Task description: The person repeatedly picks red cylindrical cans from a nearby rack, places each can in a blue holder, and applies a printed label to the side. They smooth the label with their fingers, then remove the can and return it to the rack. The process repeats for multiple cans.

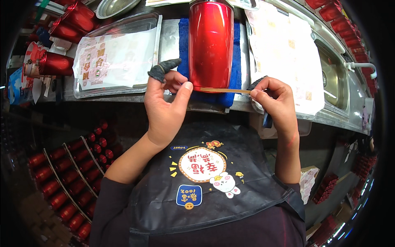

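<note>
A glossy red vessel [211, 46] lies on a folded blue towel [237, 61] at the counter's front edge. Along the vessel's near rim runs a thin gold-coloured strip [226, 90]; my right hand [274, 100] pinches its right end between thumb and index finger. My left hand [168, 108] is at the rim's left corner, thumb tip against or very near the vessel, its fingers curled and apart. Dark material wraps a finger of each hand, with a band round the left one. A blue-black piece [267, 119] hangs below my right hand.
On the left, printed sheets [123, 58] lie over a metal tray [159, 34], with red vessels [58, 64] beyond. More printed sheets [284, 61] lie to the right, beside a steel sink [338, 80] with a white tap [361, 65]. Racked red vessels [58, 199] stand below left.
</note>
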The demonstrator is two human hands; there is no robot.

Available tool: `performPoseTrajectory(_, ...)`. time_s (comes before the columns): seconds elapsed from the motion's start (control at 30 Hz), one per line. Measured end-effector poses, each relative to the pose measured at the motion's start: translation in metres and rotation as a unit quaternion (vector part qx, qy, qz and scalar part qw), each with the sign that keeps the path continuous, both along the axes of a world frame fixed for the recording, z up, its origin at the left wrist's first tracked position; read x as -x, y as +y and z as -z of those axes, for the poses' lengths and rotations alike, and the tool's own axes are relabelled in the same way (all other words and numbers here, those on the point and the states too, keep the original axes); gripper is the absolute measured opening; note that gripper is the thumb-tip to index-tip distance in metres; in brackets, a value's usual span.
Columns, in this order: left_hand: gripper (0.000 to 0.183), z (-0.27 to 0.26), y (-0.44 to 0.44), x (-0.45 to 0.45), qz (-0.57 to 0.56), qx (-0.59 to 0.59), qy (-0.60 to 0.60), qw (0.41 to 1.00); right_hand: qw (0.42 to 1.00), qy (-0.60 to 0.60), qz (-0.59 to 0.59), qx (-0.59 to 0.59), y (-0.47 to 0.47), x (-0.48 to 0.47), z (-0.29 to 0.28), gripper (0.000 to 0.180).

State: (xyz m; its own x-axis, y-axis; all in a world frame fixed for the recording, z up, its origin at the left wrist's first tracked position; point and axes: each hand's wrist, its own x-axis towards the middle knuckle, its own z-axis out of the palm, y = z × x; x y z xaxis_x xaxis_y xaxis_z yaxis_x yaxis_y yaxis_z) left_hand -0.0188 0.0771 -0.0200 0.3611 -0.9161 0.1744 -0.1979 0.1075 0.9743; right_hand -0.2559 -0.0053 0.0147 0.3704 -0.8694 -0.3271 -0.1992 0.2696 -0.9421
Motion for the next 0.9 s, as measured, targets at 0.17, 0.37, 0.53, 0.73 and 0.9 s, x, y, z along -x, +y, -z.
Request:
performPoseTrajectory(0.17,0.054,-0.001,-0.004,0.0,0.001,0.014,-0.022,1.0,1.0,0.012,-0.006,0.002,0.0,0.002,-0.001,0.01)
performPoseTrajectory(0.37,0.068,0.001,-0.004,0.001,0.029,-0.023,-0.083,0.996,1.0,0.03,-0.007,0.004,-0.001,0.005,0.0,0.009)
performPoseTrajectory(0.53,0.069,0.001,-0.003,0.002,0.041,-0.029,-0.083,0.995,0.999,0.034,-0.007,0.007,-0.001,0.004,0.002,0.01)
performPoseTrajectory(0.73,0.066,-0.003,-0.005,0.003,0.045,-0.027,-0.082,0.995,0.998,0.055,-0.02,0.036,-0.001,0.003,0.008,0.011)
performPoseTrajectory(0.9,0.056,0.005,0.007,-0.008,0.032,0.047,-0.171,0.984,0.993,0.08,-0.038,0.075,-0.002,0.0,0.011,0.011)
